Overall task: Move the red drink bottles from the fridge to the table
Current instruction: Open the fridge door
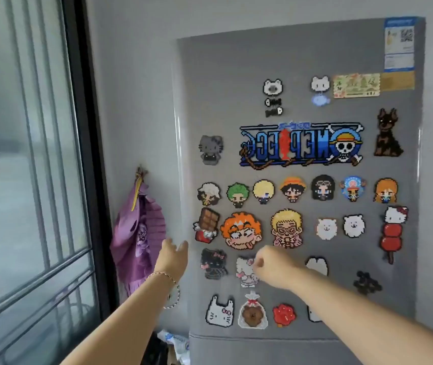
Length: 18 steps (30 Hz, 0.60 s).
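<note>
A grey fridge (302, 61) fills the right half of the view, its upper door closed and covered with several pixel-bead magnets. My left hand (173, 255) reaches toward the door's left edge with fingers straight, at or just short of it. My right hand (273, 267) hovers in front of the door lower down, fingers loosely curled, holding nothing. No red drink bottles and no table are in view.
A purple cloth (137, 238) hangs from a wall hook just left of the fridge. A barred window with a dark frame (83, 154) takes up the left side. A plastic bag (175, 341) lies on the floor beside the fridge's lower door.
</note>
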### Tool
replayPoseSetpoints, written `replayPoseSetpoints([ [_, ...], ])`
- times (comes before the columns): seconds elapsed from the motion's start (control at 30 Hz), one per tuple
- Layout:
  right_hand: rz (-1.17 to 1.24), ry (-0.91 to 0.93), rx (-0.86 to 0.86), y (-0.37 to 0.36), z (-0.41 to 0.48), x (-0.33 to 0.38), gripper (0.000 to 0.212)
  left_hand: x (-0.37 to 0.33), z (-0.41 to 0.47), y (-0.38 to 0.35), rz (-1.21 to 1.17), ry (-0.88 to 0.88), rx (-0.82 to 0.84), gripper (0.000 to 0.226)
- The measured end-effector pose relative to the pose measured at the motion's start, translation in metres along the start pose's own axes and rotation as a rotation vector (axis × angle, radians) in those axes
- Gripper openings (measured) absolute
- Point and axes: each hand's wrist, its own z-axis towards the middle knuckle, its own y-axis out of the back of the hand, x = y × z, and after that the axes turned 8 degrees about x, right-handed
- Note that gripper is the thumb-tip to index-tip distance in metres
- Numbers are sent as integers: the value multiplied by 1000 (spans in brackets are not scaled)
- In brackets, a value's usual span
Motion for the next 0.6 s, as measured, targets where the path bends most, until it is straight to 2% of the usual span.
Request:
replayPoseSetpoints([
  [0.07,33,26,-59,-4,18,14,34,1,25,0,-60,-26,42,52],
  [0.2,-4,20,-92,3,25,40,18,-8,61,-6,-118,-112,137,43],
  [0.43,2,-70,-146,0,0,49,25,-9,64,-8,-127,-71,147,36],
  [0.6,43,-64,-223,1,-34,37,30,-2,34,-4,-151,-120,116,38],
])
